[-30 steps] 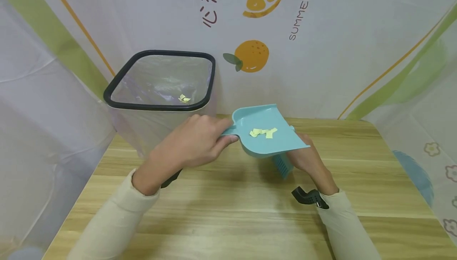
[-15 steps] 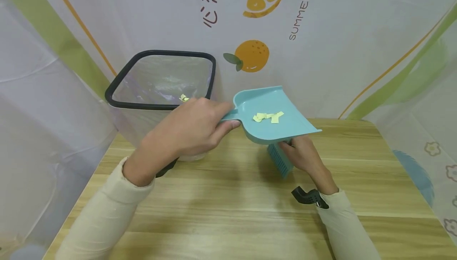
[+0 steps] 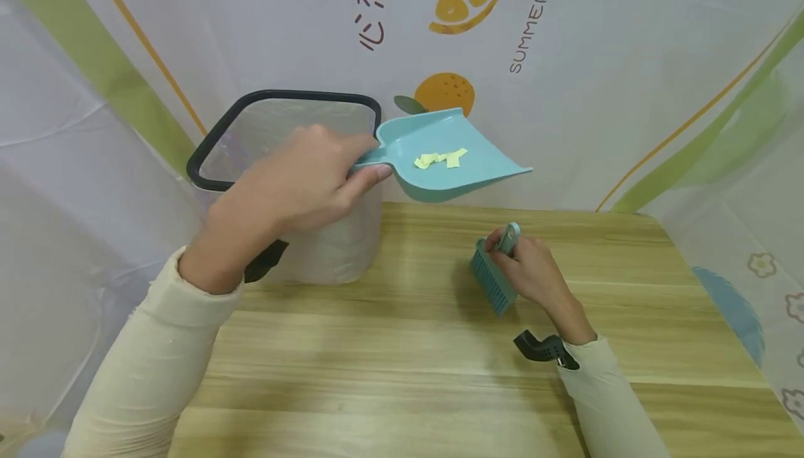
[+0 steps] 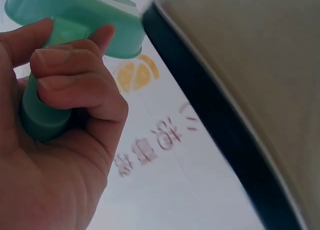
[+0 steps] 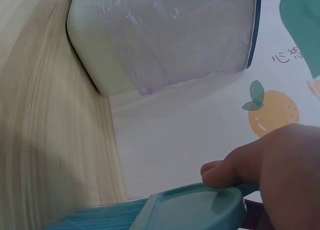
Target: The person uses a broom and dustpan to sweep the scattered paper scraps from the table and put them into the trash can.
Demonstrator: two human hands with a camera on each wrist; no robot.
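My left hand [image 3: 295,179] grips the handle of a light-blue dustpan [image 3: 433,179], raised above the table beside the bin's rim. Several small yellow paper scraps [image 3: 453,159] lie together in the pan. In the left wrist view, curled fingers [image 4: 75,84] wrap the dustpan's handle [image 4: 42,117]. Lower and to the right, my right hand [image 3: 534,269] holds a small blue-green hand brush [image 3: 492,280], bristles down toward the table. The right wrist view shows the thumb [image 5: 220,174] pressed on the brush [image 5: 192,210].
A bin [image 3: 339,252] with a black rim [image 3: 301,95] and a clear liner stands at the back left, partly covered by my left hand. Behind the wooden table [image 3: 352,374] hangs a white curtain [image 3: 603,95] printed with oranges and lettering.
My left hand has lifted the dustpan, then carried it left toward the bin, with the scraps still in it. The right hand has stayed in place, and its brush is now uncovered.
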